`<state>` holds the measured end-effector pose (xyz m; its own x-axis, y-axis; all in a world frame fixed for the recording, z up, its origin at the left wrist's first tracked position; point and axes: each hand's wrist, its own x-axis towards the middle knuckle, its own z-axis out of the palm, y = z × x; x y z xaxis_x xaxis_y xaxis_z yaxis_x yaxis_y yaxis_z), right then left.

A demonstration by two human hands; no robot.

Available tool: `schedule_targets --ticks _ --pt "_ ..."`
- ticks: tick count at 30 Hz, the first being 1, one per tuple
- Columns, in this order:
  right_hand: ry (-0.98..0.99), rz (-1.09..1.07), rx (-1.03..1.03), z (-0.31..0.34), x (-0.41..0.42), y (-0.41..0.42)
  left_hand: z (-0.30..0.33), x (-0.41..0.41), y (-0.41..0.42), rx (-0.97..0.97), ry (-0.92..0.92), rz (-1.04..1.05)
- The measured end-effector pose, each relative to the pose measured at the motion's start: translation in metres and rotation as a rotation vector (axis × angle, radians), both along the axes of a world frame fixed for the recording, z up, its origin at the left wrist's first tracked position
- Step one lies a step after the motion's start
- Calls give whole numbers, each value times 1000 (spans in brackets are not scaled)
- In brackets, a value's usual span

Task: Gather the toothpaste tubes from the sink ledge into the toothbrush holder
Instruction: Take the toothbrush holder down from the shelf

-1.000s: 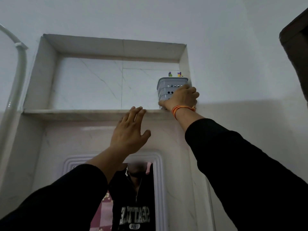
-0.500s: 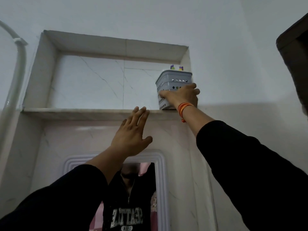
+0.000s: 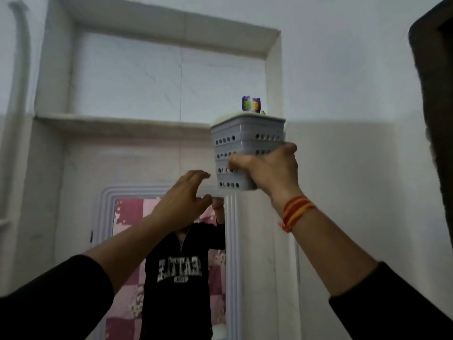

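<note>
A grey perforated toothbrush holder [image 3: 247,133] hangs in the air in front of the wall, off the niche shelf. My right hand [image 3: 269,171] grips its lower part from the right side. Purple and green tips [image 3: 250,103] stick up above its rim; what they belong to I cannot tell. My left hand [image 3: 182,201] is raised just left of and below the holder, fingers spread and curled, holding nothing. No toothpaste tube is in view.
A recessed marble niche with a shelf ledge [image 3: 117,121] sits in the wall above a white-framed mirror [image 3: 230,241], which reflects a person in a black sweatshirt. A white pipe [image 3: 17,94] runs down the left. A dark object [image 3: 434,119] juts in at the right.
My right hand has lifted the holder off the niche shelf and brought it down and toward me. My left hand has come off the ledge and moved closer to the holder.
</note>
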<state>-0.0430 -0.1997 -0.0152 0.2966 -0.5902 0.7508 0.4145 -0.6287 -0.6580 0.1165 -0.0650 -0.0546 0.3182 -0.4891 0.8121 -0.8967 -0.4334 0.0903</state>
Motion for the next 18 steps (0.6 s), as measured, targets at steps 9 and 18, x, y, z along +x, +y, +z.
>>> schedule_targets --ticks 9,18 --pt "157 28 118 -244 15 10 -211 19 14 268 454 -110" --pt "437 -112 324 -466 6 25 -402 35 24 734 786 28"
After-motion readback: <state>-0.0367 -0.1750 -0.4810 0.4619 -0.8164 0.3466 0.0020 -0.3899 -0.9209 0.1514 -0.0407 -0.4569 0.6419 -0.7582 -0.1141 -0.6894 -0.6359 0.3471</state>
